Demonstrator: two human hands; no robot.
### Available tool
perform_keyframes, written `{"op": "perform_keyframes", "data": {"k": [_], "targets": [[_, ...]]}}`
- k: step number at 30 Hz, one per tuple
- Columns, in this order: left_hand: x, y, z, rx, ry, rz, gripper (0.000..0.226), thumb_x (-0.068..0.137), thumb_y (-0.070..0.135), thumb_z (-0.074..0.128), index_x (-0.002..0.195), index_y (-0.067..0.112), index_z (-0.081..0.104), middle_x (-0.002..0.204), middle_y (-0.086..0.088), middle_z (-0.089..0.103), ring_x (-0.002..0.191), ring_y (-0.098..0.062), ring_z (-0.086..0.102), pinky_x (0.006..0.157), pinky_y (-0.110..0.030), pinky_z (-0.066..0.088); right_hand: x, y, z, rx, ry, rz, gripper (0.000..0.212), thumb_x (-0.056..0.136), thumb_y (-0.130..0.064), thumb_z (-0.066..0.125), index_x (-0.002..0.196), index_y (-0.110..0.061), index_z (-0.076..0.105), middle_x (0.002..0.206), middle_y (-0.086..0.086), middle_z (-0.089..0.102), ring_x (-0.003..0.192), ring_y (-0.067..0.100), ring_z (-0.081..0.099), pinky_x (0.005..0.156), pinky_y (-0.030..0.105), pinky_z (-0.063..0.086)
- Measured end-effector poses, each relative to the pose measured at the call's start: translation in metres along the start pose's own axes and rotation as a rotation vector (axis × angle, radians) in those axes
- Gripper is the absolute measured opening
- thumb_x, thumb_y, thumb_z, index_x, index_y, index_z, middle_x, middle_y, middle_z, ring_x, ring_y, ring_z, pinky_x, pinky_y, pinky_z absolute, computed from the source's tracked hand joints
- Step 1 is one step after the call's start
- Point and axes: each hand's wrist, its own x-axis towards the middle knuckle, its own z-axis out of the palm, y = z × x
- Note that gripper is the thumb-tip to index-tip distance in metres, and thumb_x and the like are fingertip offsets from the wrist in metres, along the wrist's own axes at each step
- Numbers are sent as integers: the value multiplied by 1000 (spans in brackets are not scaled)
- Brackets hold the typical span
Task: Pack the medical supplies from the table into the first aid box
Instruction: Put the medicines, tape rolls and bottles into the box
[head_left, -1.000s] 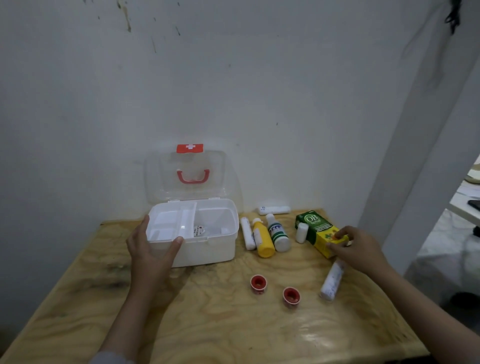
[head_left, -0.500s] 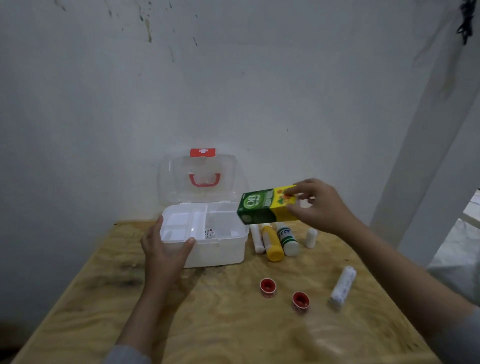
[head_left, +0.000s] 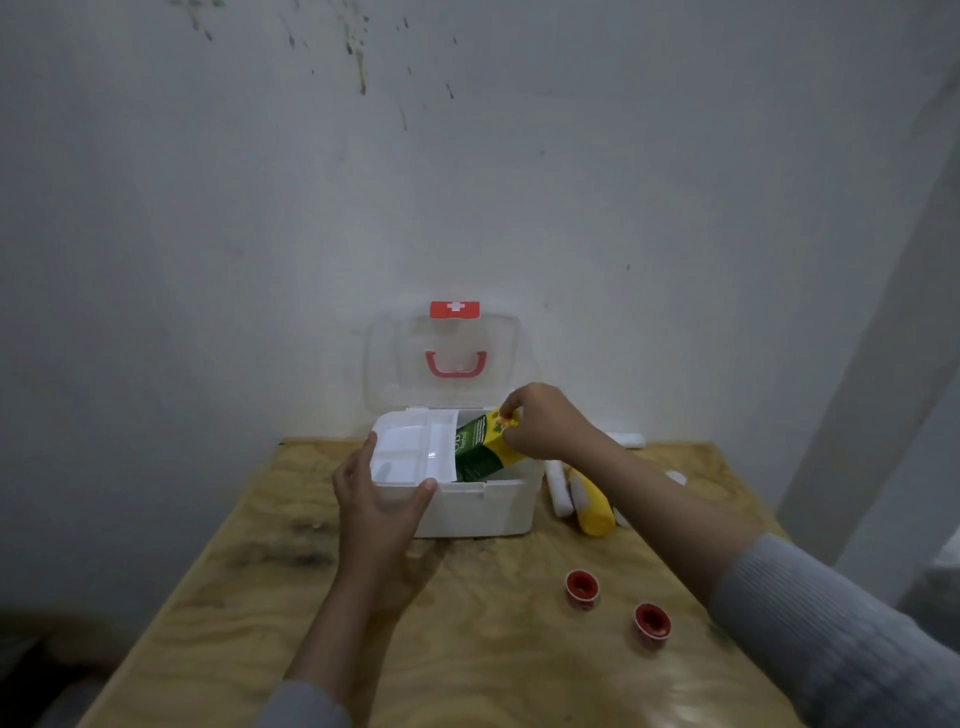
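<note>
Centre frame, the plywood table (head_left: 311, 597) carries our open first aid box (head_left: 483, 506), lid up against the wall. Our left hand (head_left: 376, 506) grips its front-left corner and the inner tray (head_left: 413, 449), probably to steady things. Our right hand (head_left: 545, 423) pinches the green-yellow carton (head_left: 480, 447), tilted down into the right-side gap. Two red-capped rolls (head_left: 582, 587) sit lower right, not packed yet.

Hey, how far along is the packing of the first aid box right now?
Early on. Done: the box stands open, and nothing looks fully packed yet. In hand: the right hand is lowering the green carton into it, tilted, while the left hand holds the tray. Left on the table: the yellow bottle, a white roll, two red-capped items and others behind the arm.
</note>
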Motion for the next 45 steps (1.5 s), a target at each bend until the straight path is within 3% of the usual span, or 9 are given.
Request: {"op": "perform_keyframes", "data": {"k": [15,19,25,30,34,37,40,43,45], "targets": [[-2,0,-1,-11,-8,27,85,72,33,76,141,34,26,143,0,23,119,-9,28,91,-30,40,3,1,11,-119,22,10,27,70,-11,63,95,-4,69,93,11,64,83,27,62,61,34,51],[-2,0,-1,-20,-14,24,85,72,33,77,141,35,27,142,0,23,119,-9,28,92,-31,41,6,-3,10,-246,-35,-59,10,72,-11,63,77,-5,57,68,3,46,65,22,49,49,25,35],[0,-3,-1,-15,-37,5,71,72,39,76,132,39,38,142,3,23,126,-16,32,96,-36,45,14,-8,7,-324,-139,-72,15,76,-9,66,82,-4,54,66,2,44,56,13,41,47,22,35],[2,-3,-2,17,-36,-3,60,71,40,75,124,34,47,142,2,24,127,-20,35,93,-37,49,17,5,20,-270,-224,-39,25,78,-8,63,99,4,68,98,19,68,77,25,59,63,31,47],[2,-3,-2,28,-28,0,59,71,41,76,123,34,48,142,3,25,127,-20,36,93,-37,49,17,5,22,-225,-229,-41,35,83,-10,61,117,-1,61,120,14,61,110,28,57,84,33,50],[2,-5,-2,32,-25,-1,58,71,42,75,122,35,48,142,3,24,127,-20,35,93,-36,49,20,0,23,-69,-245,90,40,83,-6,56,123,0,56,128,16,57,116,30,56,95,37,50],[2,-6,-2,21,-31,6,57,71,43,75,120,38,48,141,5,24,127,-18,34,96,-38,49,23,-6,20,316,-284,325,40,91,-12,48,128,4,49,136,22,51,123,37,52,101,44,46],[2,-6,-2,20,-30,11,57,71,42,75,121,37,47,141,5,24,126,-17,34,95,-37,49,21,-12,14,758,-420,524,60,99,-35,39,148,-8,18,157,14,17,143,38,22,112,50,28],[2,-6,-2,24,-27,14,57,71,42,75,121,36,47,142,4,24,125,-17,34,95,-38,49,23,-8,17,880,-457,585,71,97,-48,36,150,-12,7,159,12,11,143,36,21,111,49,28]]}}
